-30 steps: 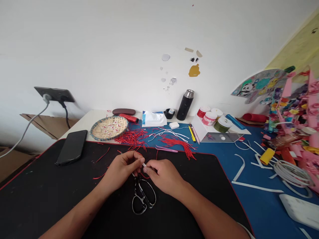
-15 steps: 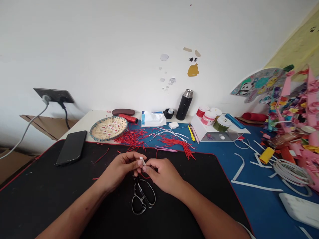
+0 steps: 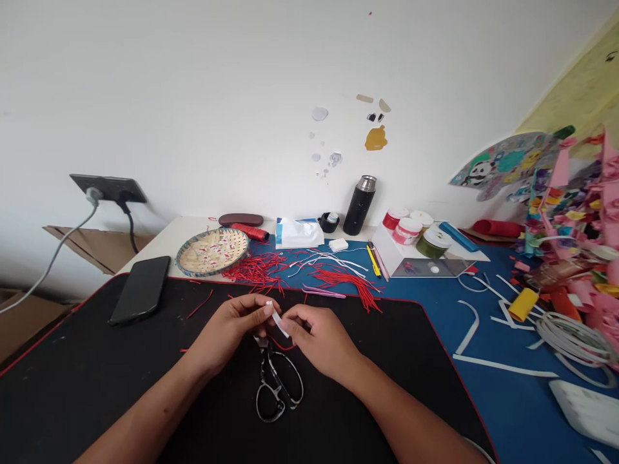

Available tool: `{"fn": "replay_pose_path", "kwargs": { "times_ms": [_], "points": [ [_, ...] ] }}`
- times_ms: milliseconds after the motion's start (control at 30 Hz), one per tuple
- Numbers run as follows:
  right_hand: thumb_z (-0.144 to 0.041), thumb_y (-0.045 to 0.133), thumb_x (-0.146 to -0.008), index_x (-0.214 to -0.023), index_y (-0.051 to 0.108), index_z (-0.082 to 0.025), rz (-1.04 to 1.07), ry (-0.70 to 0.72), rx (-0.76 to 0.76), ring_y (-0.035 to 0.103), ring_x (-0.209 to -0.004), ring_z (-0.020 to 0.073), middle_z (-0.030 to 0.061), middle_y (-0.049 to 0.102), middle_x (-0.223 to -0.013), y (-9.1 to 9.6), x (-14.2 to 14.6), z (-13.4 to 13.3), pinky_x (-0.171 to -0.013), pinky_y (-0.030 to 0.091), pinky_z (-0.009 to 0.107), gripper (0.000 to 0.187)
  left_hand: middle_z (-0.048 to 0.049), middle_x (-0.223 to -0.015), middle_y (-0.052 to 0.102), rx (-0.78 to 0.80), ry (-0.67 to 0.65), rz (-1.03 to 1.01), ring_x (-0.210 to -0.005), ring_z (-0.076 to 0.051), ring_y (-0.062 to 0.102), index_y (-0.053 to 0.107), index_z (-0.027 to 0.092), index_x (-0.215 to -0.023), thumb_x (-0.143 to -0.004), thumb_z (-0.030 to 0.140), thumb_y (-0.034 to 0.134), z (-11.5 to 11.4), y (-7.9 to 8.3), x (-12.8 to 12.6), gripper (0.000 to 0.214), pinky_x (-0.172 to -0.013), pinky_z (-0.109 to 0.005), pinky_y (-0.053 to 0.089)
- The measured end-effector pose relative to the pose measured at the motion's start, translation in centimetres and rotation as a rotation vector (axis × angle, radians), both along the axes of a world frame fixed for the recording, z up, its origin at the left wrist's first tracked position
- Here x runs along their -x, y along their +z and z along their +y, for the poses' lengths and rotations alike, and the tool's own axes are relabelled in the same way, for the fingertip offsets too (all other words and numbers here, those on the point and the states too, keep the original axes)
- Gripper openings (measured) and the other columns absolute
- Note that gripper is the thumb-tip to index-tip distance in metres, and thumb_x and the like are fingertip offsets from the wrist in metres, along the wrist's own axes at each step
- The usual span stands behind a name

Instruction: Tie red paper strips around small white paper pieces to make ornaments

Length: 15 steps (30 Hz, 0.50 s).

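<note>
My left hand (image 3: pixel 232 328) and my right hand (image 3: pixel 319 338) meet above the black mat (image 3: pixel 97 386). Between their pinched fingertips runs a short white strip (image 3: pixel 278 319), tilted down to the right. The left thumb and forefinger grip its upper end, the right fingers its lower end. A thin red strip (image 3: pixel 280 345) curls just under the fingers. Black-handled scissors (image 3: pixel 276 383) lie on the mat directly below both hands, blades pointing at them.
A black phone (image 3: pixel 140 296) lies at the mat's left. Beyond the hands are a woven basket (image 3: pixel 213 250), piles of red strips (image 3: pixel 256 267), white strips (image 3: pixel 329 259), a black flask (image 3: pixel 358 205), paint jars (image 3: pixel 409 227). Craft clutter (image 3: pixel 570 219) fills the right.
The white strip shows longer between the fingers and now slants down to the right. The hands have shifted slightly apart.
</note>
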State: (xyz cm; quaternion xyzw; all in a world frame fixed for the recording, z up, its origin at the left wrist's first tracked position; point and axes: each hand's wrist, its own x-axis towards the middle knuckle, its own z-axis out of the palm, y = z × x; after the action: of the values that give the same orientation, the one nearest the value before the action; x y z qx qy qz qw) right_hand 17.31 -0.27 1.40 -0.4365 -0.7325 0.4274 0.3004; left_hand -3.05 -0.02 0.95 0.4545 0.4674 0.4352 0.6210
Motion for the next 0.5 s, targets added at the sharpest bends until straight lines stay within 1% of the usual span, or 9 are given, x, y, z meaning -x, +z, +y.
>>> {"fn": "replay_pose_path", "kwargs": {
  "times_ms": [100,167,300,400,500],
  "points": [
    [-0.033,0.059,-0.101,-0.094,0.075,-0.02,0.036,-0.033,0.022,0.059,-0.068,0.0129,-0.0003,0.07,-0.078,-0.39,-0.03,0.12,-0.062,0.04,0.024,0.022,-0.0022,-0.066,0.071,-0.008,-0.029,0.013,-0.059,-0.016,0.062,0.078,0.018,-0.09,-0.079,0.051,0.083,0.02,0.06,-0.09,0.035,-0.054,-0.024,0.048],
    [-0.034,0.059,-0.101,-0.094,0.074,-0.02,0.055,-0.056,0.047,0.057,-0.064,0.0125,-0.0008,0.068,-0.073,-0.63,-0.02,0.16,-0.06,0.04,0.024,0.022,-0.0005,-0.063,0.069,-0.011,-0.027,0.02,-0.056,-0.015,0.061,0.076,0.018,-0.092,-0.08,0.051,0.082,0.03,0.11,-0.19,0.036,-0.052,-0.023,0.047],
    [-0.036,0.059,-0.101,-0.096,0.073,-0.02,0.109,-0.077,0.096,0.055,-0.059,0.0116,-0.0021,0.063,-0.068,-0.95,0.04,0.17,-0.057,0.039,0.023,0.021,0.0015,-0.066,0.068,-0.025,-0.01,0.034,-0.057,-0.015,0.062,0.071,0.018,-0.101,-0.078,0.049,0.084,-0.07,0.23,-0.38,0.04,-0.052,-0.024,0.049],
    [-0.035,0.06,-0.1,-0.097,0.072,-0.02,0.148,-0.069,0.13,0.056,-0.058,0.0112,-0.0024,0.062,-0.068,-1.06,0.09,0.2,-0.056,0.04,0.023,0.02,0.0033,-0.066,0.066,-0.066,-0.045,0.064,-0.057,-0.014,0.061,0.067,0.019,-0.104,-0.08,0.048,0.083,-0.28,0.29,-0.56,0.04,-0.053,-0.025,0.05],
    [-0.033,0.061,-0.099,-0.097,0.071,-0.019,0.171,-0.065,0.152,0.055,-0.058,0.011,-0.0028,0.061,-0.067,-1.11,0.15,0.27,-0.056,0.041,0.023,0.018,0.0044,-0.068,0.066,-0.12,-0.089,0.09,-0.058,-0.014,0.06,0.063,0.021,-0.106,-0.085,0.045,0.079,-0.56,0.25,-0.76,0.035,-0.055,-0.025,0.051]
  ]
}}
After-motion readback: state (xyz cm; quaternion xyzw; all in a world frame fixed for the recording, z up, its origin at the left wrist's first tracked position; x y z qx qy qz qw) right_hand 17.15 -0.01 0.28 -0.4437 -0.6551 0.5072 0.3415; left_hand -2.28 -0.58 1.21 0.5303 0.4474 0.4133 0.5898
